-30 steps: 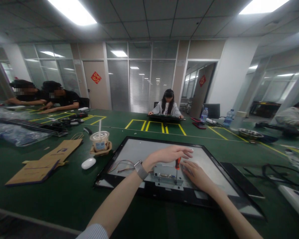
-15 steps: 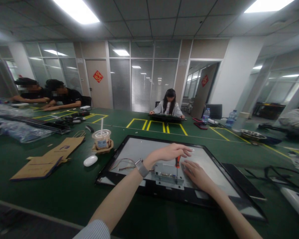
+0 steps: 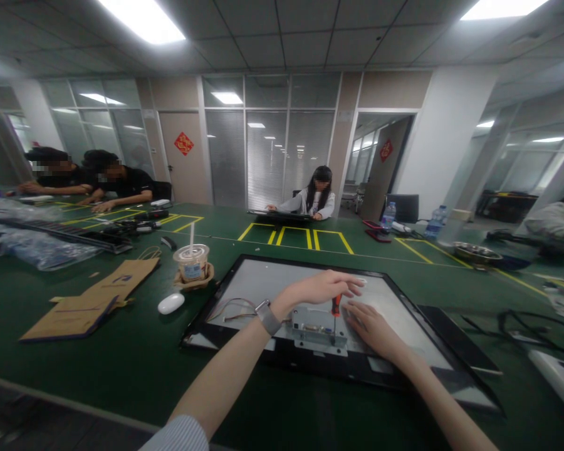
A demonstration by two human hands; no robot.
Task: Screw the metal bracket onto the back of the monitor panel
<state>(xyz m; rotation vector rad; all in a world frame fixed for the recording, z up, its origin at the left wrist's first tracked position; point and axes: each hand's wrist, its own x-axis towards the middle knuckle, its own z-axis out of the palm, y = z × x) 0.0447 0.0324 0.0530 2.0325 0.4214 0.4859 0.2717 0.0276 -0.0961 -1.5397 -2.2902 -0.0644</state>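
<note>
Paper bag [image 3: 89, 304], well to the left of both hands, lay on the green table [image 3: 136, 382]; closer to them, a white mouse [image 3: 171, 304] and a lidded cup [image 3: 191, 266] stood near the left edge of a panel [image 3: 263, 274]. That panel lay flat beneath the hands, its long axis running left to right, and a thin cable [image 3: 235, 307] trailed over it just left of the watch [image 3: 267, 317].

The left hand [image 3: 320, 287] arched across the panel, fingers stretched to the right over the screwdriver [image 3: 336, 307]; whether it gripped the handle or only capped it could not be told, since the hand hid the top. A metal bracket [image 3: 320, 347] sat below this hand, on the person's side, its length also running left to right.

The screwdriver's place mattered most — directly under the left hand, just left of the right fingertips, its long axis close to vertical, its shaft dropping to the bracket's right end. Its tip was too small to judge. The left hand was the nearer one.

The right hand [image 3: 369, 326] lay flat and extended on the panel, seemingly holding nothing — its fingers pointed left and away. Right of it, beside the panel, lay a dark slab [image 3: 458, 338].
</note>
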